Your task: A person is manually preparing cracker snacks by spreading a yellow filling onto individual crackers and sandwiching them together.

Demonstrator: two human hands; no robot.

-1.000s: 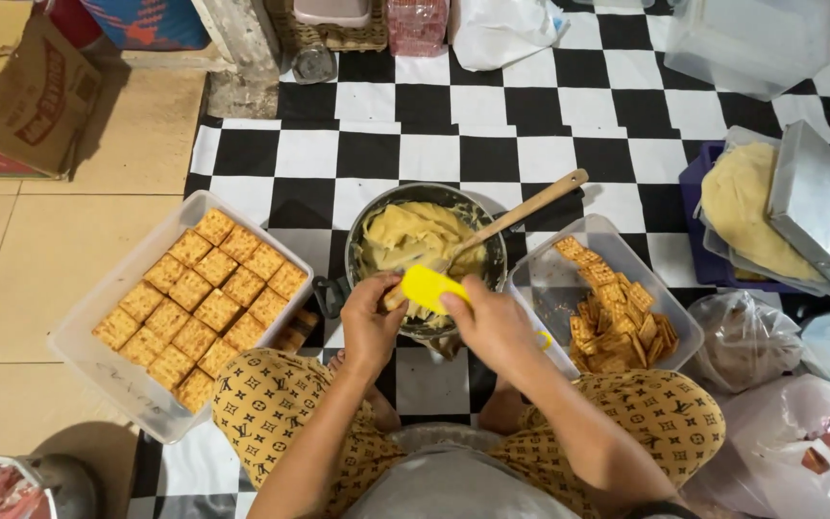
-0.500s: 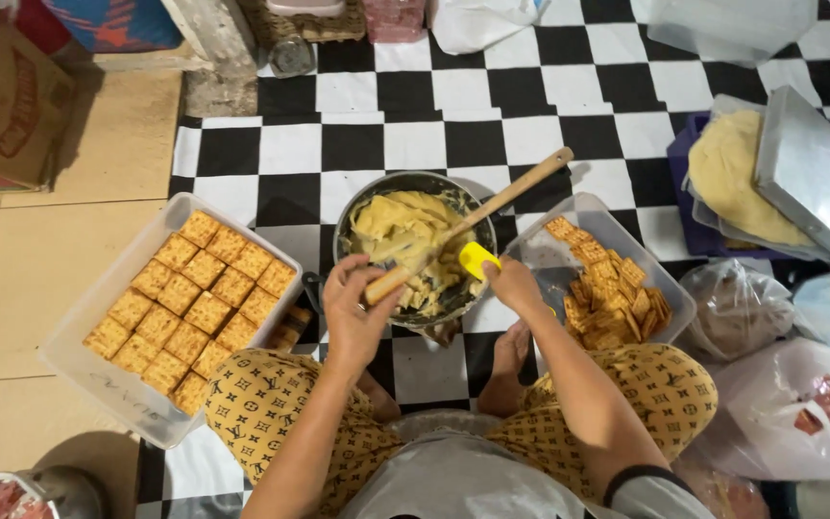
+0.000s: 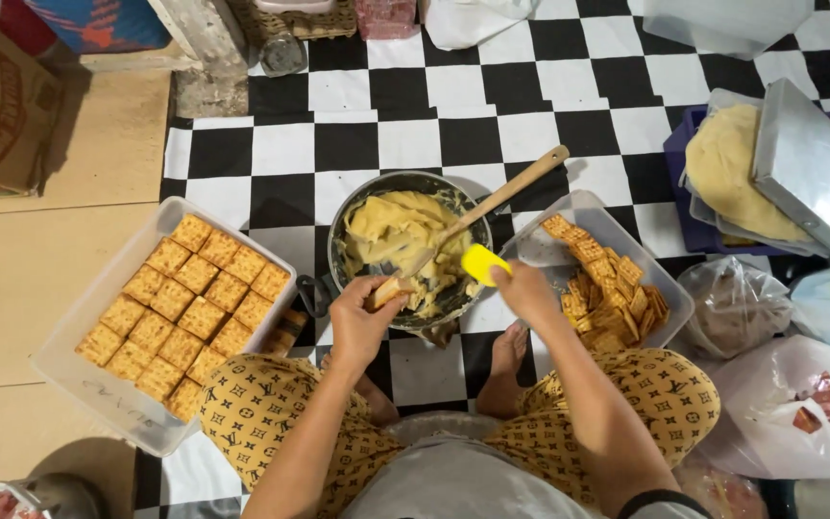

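I sit on the floor over a dark round pan of pale yellow paste. My left hand is at the pan's near rim, pinching a square cracker over the paste. My right hand is at the pan's right rim and grips a small yellow tool that points into the pan. A wooden spoon leans in the paste, handle up to the right, untouched.
A clear tray at my left holds rows of crackers. A second clear tray at my right holds loose crackers. Farther right are a blue crate with dough, a metal tray and plastic bags. A cardboard box stands far left.
My hands have come apart from the pan's near edge. The right hand carried the yellow tool to the pan's right rim. The left hand now holds a cracker over the paste.
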